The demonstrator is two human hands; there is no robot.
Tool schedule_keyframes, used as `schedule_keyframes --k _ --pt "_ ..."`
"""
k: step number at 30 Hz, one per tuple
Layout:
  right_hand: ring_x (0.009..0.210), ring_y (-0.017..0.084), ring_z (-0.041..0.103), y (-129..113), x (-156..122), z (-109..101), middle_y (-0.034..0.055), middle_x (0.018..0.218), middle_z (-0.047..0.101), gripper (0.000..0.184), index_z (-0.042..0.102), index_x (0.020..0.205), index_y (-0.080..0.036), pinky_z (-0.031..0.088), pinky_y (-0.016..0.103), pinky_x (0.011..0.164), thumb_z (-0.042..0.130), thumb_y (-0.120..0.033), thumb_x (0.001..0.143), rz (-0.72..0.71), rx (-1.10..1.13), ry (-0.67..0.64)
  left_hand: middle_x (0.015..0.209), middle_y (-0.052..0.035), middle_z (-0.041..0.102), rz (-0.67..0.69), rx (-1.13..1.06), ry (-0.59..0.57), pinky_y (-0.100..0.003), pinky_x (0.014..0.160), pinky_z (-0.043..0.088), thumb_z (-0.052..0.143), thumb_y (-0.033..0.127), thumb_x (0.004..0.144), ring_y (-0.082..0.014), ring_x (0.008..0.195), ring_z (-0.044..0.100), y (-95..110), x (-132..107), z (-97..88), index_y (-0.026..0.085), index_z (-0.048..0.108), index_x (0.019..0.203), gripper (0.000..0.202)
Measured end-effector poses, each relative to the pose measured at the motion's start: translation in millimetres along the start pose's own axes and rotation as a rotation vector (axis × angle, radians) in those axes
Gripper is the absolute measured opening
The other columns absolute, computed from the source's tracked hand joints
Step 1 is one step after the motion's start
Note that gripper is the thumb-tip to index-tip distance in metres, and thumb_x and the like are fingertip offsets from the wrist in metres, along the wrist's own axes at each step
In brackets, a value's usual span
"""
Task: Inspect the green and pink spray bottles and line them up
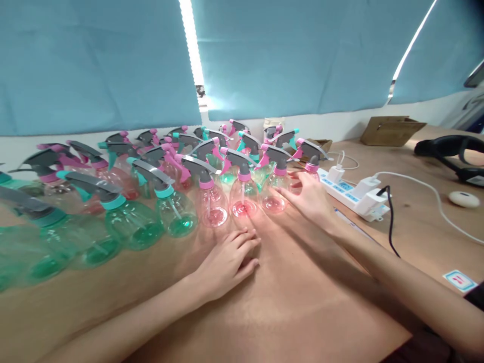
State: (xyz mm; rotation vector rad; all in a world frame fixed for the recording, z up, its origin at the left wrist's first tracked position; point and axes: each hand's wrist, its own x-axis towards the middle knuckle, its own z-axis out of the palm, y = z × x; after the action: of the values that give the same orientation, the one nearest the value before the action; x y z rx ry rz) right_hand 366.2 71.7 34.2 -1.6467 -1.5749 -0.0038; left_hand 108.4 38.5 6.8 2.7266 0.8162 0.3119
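Rows of trigger spray bottles with clear tinted bodies stand upright on the table. My right hand (312,199) is curled against the rightmost pink spray bottle (312,168), hiding most of its body. Its thumb reaches left, close to the neighbouring pink bottle (275,197). My left hand (230,259) rests on the tabletop with loosely bent fingers and holds nothing. Just beyond its fingertips stand another pink bottle (244,199) and a pink bottle (213,206) beside it. Green bottles, including one with a turquoise collar (177,214), continue the front row leftward.
A white power strip (346,194) with plugged-in chargers and cables lies right of my right hand. Farther right are a cardboard box (391,131), a black headset-like object (454,151), a white rounded object (464,199) and a printed card (459,280). Blue blinds (264,55) hang behind.
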Motion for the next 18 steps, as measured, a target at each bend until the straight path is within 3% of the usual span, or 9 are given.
schedule_keyframes --k 8,18 --pt "0.108 0.041 0.063 -18.7 8.3 6.0 0.0229 0.109 0.069 0.057 0.061 0.116 -0.009 0.047 0.051 0.089 0.071 -0.052 0.08 0.054 -0.151 -0.017 0.136 -0.0097 0.058 0.01 -0.037 0.037 -0.045 0.105 0.044 0.051 0.028 0.099 -0.0268 0.126 0.052 -1.0 3.7 -4.1 0.02 0.055 0.128 0.031" --pt "0.095 0.037 0.069 -24.5 13.9 15.2 0.0208 0.099 0.072 0.055 0.061 0.118 -0.01 0.05 0.041 0.074 0.07 -0.049 0.081 0.088 -0.131 -0.098 0.132 -0.0077 0.062 0.025 -0.072 0.069 -0.046 0.103 0.044 0.049 0.027 0.099 -0.0261 0.122 0.054 0.6 12.5 -4.0 0.021 0.058 0.121 0.024"
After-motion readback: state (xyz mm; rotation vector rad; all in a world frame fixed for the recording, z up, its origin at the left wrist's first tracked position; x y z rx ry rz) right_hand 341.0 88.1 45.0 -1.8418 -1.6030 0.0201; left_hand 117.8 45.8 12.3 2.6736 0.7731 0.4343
